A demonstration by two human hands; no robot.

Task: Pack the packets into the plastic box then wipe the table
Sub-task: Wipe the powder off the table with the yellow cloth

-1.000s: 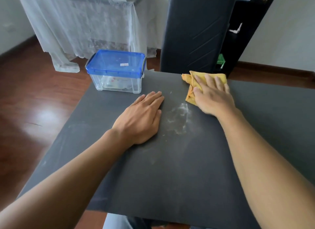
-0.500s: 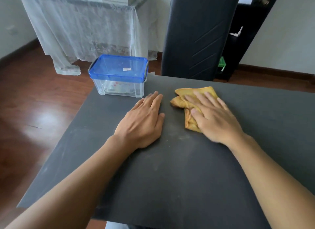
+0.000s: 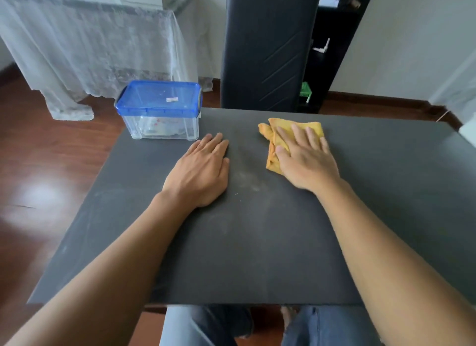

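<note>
A clear plastic box (image 3: 161, 125) with a blue lid closed on it stands at the far left corner of the dark grey table (image 3: 257, 242). Packets show faintly through its wall. My left hand (image 3: 199, 172) lies flat on the table, palm down, fingers straight. To its right my right hand (image 3: 306, 157) presses flat on a crumpled yellow cloth (image 3: 275, 132) near the far edge. Faint pale smears (image 3: 247, 178) mark the surface between the two hands.
A black chair back (image 3: 268, 49) stands just beyond the far edge. A lace-draped table (image 3: 90, 44) is at the back left, a dark shelf unit (image 3: 332, 49) behind the chair. Wooden floor (image 3: 38, 178) lies to the left. My knees show below the near edge.
My right hand slid the cloth toward me across the white residue, then back out to the far right. The residue is now much fainter. My left hand stayed put.
</note>
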